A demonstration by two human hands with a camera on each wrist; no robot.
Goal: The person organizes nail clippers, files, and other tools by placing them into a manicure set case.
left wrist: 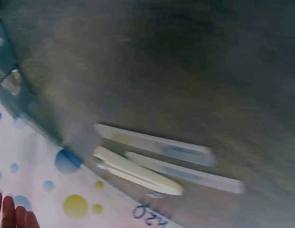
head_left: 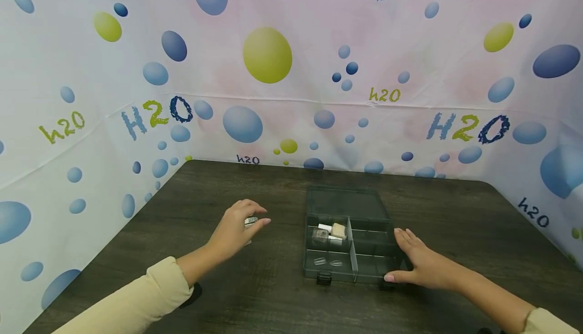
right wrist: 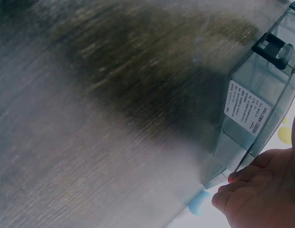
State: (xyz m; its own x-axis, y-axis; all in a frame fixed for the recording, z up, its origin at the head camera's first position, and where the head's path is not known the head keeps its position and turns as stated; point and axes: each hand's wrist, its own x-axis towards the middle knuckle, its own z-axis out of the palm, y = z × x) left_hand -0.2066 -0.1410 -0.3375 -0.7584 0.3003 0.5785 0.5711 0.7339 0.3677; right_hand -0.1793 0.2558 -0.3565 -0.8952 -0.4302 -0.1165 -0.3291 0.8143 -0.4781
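Note:
My left hand hovers over the left part of the table, fingers loosely bent and apart from the thumb, holding nothing. Beneath it, partly hidden in the head view, lie two slim white strips with printed patches and a cream two-armed tool. My right hand rests against the right side of a dark translucent divided case, thumb by its front corner. In the right wrist view its fingertips touch the case's edge. The case's lid is folded back.
A small beige block, white pieces and a grey translucent piece sit in the back left compartment. Two small clear pieces lie in the front left one. A printed label is on the case. A patterned curtain borders the table.

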